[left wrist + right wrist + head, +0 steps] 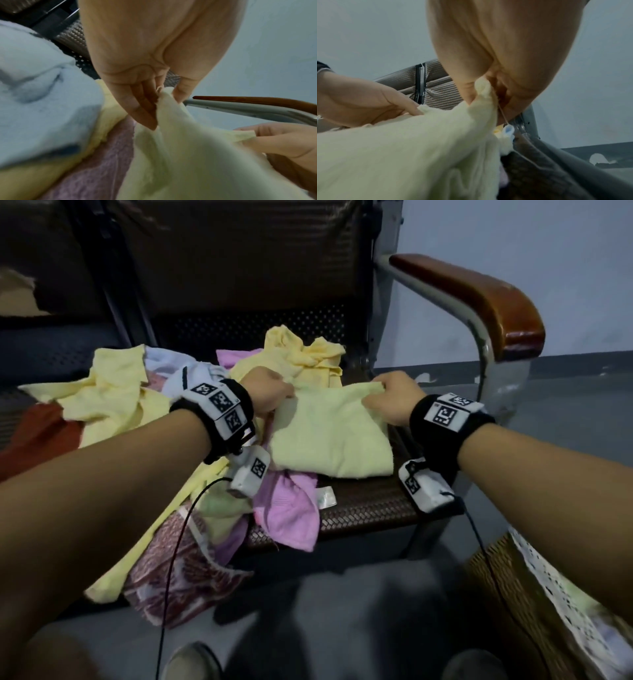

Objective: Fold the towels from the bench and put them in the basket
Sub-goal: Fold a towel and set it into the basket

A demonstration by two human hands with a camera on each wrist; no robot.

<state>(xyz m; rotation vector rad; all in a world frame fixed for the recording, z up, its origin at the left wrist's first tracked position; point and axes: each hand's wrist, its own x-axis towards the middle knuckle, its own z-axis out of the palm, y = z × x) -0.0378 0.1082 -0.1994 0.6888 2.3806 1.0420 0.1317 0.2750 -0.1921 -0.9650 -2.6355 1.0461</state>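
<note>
Pale yellow towel (pixel 330 433) stretches between two hands over the woven tabletop (pixel 370 501), each hand pinching a far corner: the left hand (pixel 267 392) grips its corner between thumb and fingers, and the right hand (pixel 394 398) does the same at the opposite end. The wrist views confirm both pinches, with cloth bunched at the fingertips (pixel 145 121). The towel already looks doubled over, its near edge lying toward the person.

To fold it well, the judgement here is to keep both corners level and taut, bring them toward the near edge so the hems meet, then smooth the crease flat before lifting.

Left of the left hand lies a jumble of unfolded cloths: at least two more yellow towels (pixel 113 392), one white (pixel 191 374) and one dark red (pixel 37 433). Beyond the hands sits another crumpled yellow one (pixel 301 350). Below the left wrist, a pink towel (pixel 287 508) and a red-patterned cloth (pixel 178 570) hang over the front edge. An exact count is uncertain. One basket (pixel 507 573), lace-lined, stands near the right forearm.
</note>
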